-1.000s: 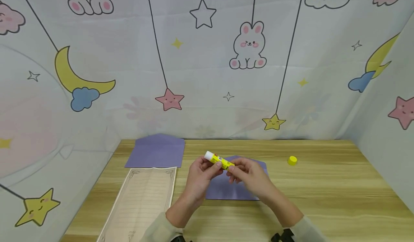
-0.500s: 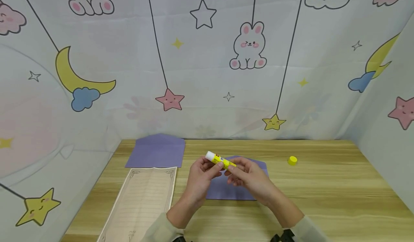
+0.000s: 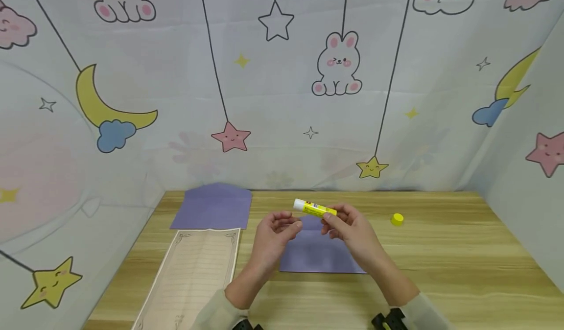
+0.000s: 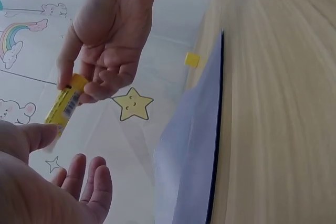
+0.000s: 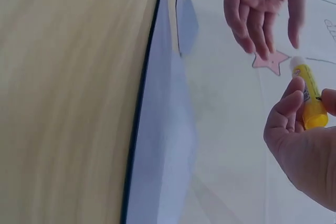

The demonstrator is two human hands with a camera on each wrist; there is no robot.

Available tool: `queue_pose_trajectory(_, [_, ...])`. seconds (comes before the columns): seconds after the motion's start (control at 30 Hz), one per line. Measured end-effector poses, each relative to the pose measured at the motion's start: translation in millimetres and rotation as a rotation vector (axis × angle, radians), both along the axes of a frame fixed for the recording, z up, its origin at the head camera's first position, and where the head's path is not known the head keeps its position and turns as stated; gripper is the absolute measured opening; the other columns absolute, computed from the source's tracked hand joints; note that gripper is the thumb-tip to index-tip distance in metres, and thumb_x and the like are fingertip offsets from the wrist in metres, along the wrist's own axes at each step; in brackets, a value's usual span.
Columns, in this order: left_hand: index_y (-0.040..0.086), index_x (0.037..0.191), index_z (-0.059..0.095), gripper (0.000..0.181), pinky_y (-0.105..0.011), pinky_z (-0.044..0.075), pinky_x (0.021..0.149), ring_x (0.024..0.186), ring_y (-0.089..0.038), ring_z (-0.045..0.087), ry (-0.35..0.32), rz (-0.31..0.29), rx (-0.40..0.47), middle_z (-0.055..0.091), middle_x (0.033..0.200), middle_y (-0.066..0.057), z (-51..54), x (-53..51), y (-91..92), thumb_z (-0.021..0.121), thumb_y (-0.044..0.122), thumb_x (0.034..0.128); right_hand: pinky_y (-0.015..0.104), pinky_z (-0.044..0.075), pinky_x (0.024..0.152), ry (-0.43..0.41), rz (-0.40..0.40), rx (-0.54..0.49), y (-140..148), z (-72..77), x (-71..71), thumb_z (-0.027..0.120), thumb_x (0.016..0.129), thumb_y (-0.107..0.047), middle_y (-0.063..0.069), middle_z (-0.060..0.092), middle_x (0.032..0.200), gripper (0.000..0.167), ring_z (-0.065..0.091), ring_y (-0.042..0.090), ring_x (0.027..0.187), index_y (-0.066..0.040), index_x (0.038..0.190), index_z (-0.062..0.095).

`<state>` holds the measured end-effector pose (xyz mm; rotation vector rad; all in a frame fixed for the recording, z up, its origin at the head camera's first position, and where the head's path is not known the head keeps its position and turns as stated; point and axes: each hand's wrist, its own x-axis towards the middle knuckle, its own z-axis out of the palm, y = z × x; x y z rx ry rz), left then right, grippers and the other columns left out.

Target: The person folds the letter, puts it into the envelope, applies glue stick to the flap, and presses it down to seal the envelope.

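Observation:
A yellow glue stick (image 3: 318,209) with a white end is pinched between the thumb and fingers of my right hand (image 3: 354,232), its white end pointing left. In the right wrist view the glue stick (image 5: 310,94) sits in that hand's fingertips, apart from the other hand. My left hand (image 3: 273,239) is just to the left with loosely bent fingers and nothing in them. Under both hands a purple envelope (image 3: 321,254) lies on the table, its flap partly hidden by the right hand. The yellow cap (image 3: 397,219) stands on the table to the right.
Another purple envelope (image 3: 213,207) lies at the table's back left. In front of it is a lined sheet of letter paper (image 3: 194,271), partly covered by the left sleeve. A printed cloth (image 3: 282,105) hangs behind the wooden table (image 3: 440,261).
My left hand has let go of the glue stick. The right hand has carried it up and to the right, turning it closer to level.

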<state>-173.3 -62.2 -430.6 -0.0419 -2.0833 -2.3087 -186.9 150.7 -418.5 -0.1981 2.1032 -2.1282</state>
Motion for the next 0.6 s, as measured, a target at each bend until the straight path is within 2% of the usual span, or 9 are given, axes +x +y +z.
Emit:
queue_pose_trajectory(0.13, [-0.004, 0.125, 0.061, 0.042, -0.038, 0.058, 0.093, 0.108, -0.031, 0.069, 0.087, -0.032, -0.206, 0.07, 0.12, -0.019, -3.7, -4.4, -9.7, 0.083, 0.012, 0.0937, 0.034, 0.061, 0.081, 0.076, -0.056, 0.098, 12, 0.9, -4.3, 0.071, 0.105, -0.022, 0.02, 0.069, 0.109, 0.034, 0.071, 0.029, 0.094, -0.001, 0.129, 0.061])
queue_pose_trajectory(0.27, [-0.001, 0.133, 0.062, 0.049, -0.053, 0.053, 0.102, 0.121, -0.039, 0.063, 0.205, -0.108, -0.507, 0.066, 0.13, -0.018, -6.0, -8.3, -20.6, 0.085, 0.015, 0.0927, 0.037, 0.063, 0.084, 0.143, -0.071, 0.186, 26, 0.7, -6.4, 0.073, 0.104, -0.024, 0.021, 0.07, 0.113, 0.037, 0.073, 0.037, 0.101, 0.001, 0.129, 0.061])
queue_pose_trajectory(0.43, [0.004, 0.146, 0.057, 0.066, -0.053, 0.043, 0.114, 0.139, -0.038, 0.049, 0.367, -0.216, -0.947, 0.057, 0.147, -0.013, -7.0, -13.1, -31.0, 0.088, 0.023, 0.0904, 0.039, 0.063, 0.086, 0.176, -0.071, 0.284, 42, 2.9, -4.5, 0.073, 0.104, -0.023, 0.019, 0.071, 0.117, 0.036, 0.071, 0.042, 0.104, 0.002, 0.127, 0.06])
queue_pose_trajectory(0.53, [0.005, 0.149, 0.056, 0.072, -0.056, 0.044, 0.112, 0.143, -0.038, 0.044, 0.45, -0.304, -1.141, 0.052, 0.152, -0.013, -9.7, -18.1, -32.9, 0.089, 0.029, 0.0899, 0.039, 0.063, 0.085, 0.193, -0.067, 0.332, 49, 4.0, -2.8, 0.073, 0.103, -0.02, 0.017, 0.071, 0.116, 0.034, 0.071, 0.041, 0.1, 0.003, 0.125, 0.061])
queue_pose_trajectory(0.6, [0.006, 0.151, 0.056, 0.074, -0.058, 0.047, 0.109, 0.145, -0.037, 0.042, 0.483, -0.363, -1.24, 0.05, 0.156, -0.012, -13.4, -21.6, -32.2, 0.088, 0.034, 0.09, 0.037, 0.063, 0.082, 0.211, -0.06, 0.355, 52, 3.8, -2.0, 0.074, 0.102, -0.018, 0.017, 0.071, 0.114, 0.032, 0.071, 0.041, 0.098, 0.003, 0.124, 0.062])
